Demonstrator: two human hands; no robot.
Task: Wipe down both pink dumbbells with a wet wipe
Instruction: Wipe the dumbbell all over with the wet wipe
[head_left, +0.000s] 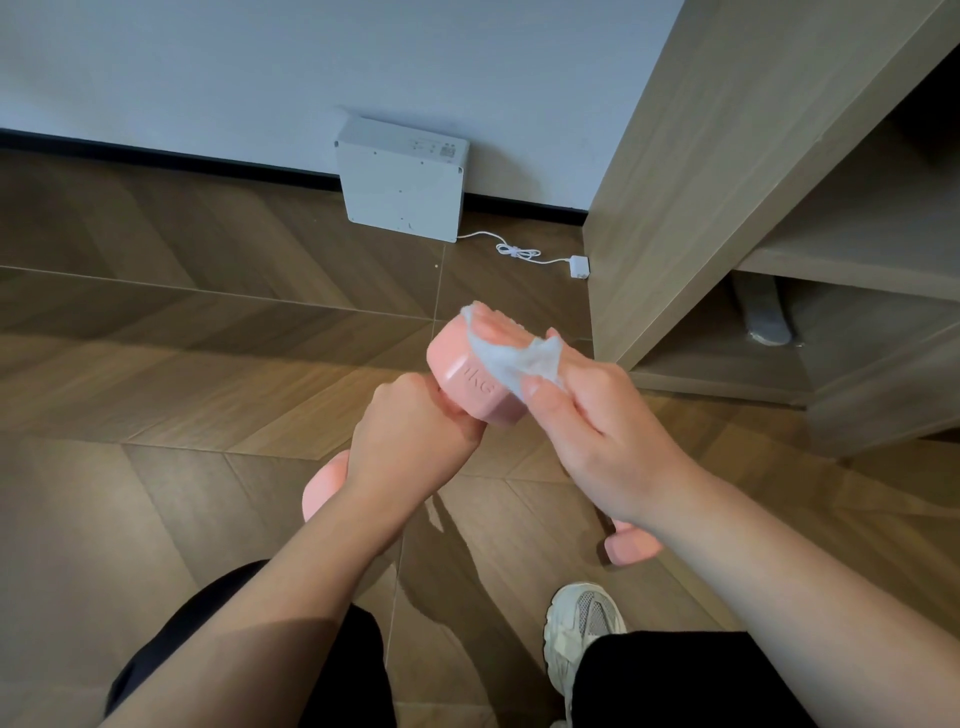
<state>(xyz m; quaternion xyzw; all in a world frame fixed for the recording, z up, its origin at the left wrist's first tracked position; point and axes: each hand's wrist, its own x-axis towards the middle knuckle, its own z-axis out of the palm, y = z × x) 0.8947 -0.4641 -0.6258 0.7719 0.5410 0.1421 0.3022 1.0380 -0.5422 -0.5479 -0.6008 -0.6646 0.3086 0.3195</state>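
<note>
Head view: left grip (415, 431) wraps handle of dumbbell (465, 382); right grip (597, 415) pinches wet wipe (519, 361) against upper end.

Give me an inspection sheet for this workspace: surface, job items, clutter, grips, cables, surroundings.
Surface: wood-pattern floor.
Job's things: one pink dumbbell is lifted off the floor, with the wet wipe pressed on its upper head. The second dumbbell lies on the floor, mostly hidden behind the right forearm.
Clutter: a white box stands against the wall.
Grips: the left hand grips the lifted dumbbell's handle; the right hand pinches the wipe.
Cables: a white cable runs from the box to a plug lying on the floor.
Surroundings: pale wall; wooden shelf unit at right.
</note>
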